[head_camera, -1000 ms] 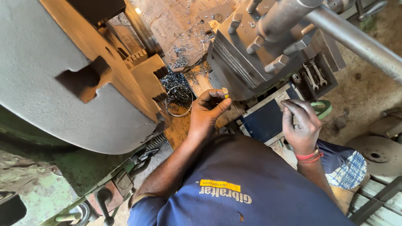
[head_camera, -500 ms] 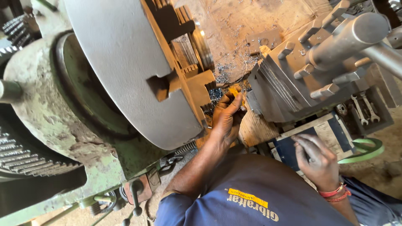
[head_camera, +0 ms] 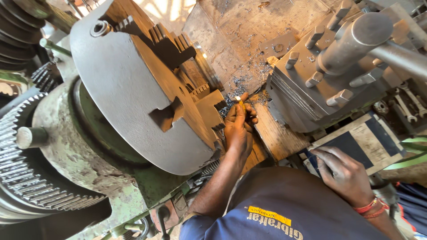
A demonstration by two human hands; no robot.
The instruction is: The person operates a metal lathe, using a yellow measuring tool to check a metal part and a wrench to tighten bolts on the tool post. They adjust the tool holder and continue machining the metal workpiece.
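Observation:
My left hand (head_camera: 238, 129) reaches in between the big grey lathe chuck (head_camera: 133, 89) and the tool post (head_camera: 329, 75). Its fingertips pinch a small yellow piece (head_camera: 240, 103) just beside the chuck's stepped jaw (head_camera: 211, 109). My right hand (head_camera: 344, 175) lies on a blue and white plate (head_camera: 356, 142) on the carriage, fingers loosely spread and holding nothing I can see. Red bands circle its wrist (head_camera: 371, 208).
Metal chips (head_camera: 242, 82) litter the worn wooden board (head_camera: 231, 40) behind the chuck. A long steel handle (head_camera: 378, 35) juts from the tool post. Large gear wheels (head_camera: 31, 178) stand exposed at the left. Spanners (head_camera: 407, 104) lie at the right.
The view has swung so the chuck and gears fill the left. My left hand has stayed near the chuck jaw with the yellow piece. My right hand stays on the blue plate.

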